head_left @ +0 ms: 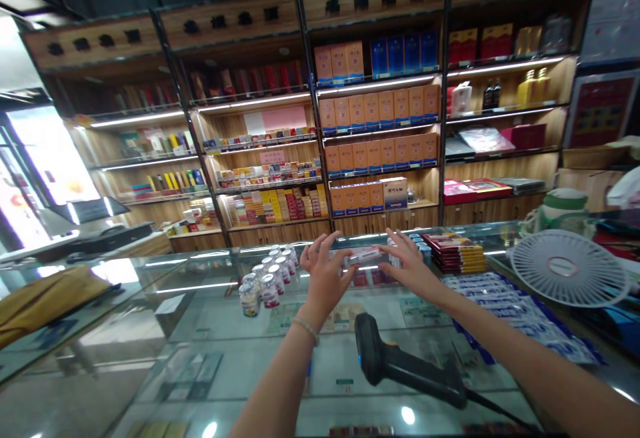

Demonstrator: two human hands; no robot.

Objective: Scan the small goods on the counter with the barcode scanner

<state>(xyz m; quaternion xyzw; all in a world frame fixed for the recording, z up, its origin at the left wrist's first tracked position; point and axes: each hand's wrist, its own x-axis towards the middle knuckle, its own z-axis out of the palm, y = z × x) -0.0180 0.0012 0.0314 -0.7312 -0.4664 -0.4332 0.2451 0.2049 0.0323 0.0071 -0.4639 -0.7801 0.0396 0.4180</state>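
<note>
Both hands reach over the glass counter. Between them is a small white pack with reddish print, lying lengthwise from one hand to the other. My left hand pinches its left end with thumb and fingers. At the right end, my right hand has thumb and index finger around it, its other fingers raised. Left of my left hand stand several small capped jars. Pale blue packs are partly hidden behind my right hand. A black barcode scanner lies on the glass between my forearms.
A stack of red and yellow packs and rows of blue and white packets lie to the right. Beyond them are a white fan and a green-lidded jug. The scanner's cable runs to the lower right. Lit shelves with boxes line the wall.
</note>
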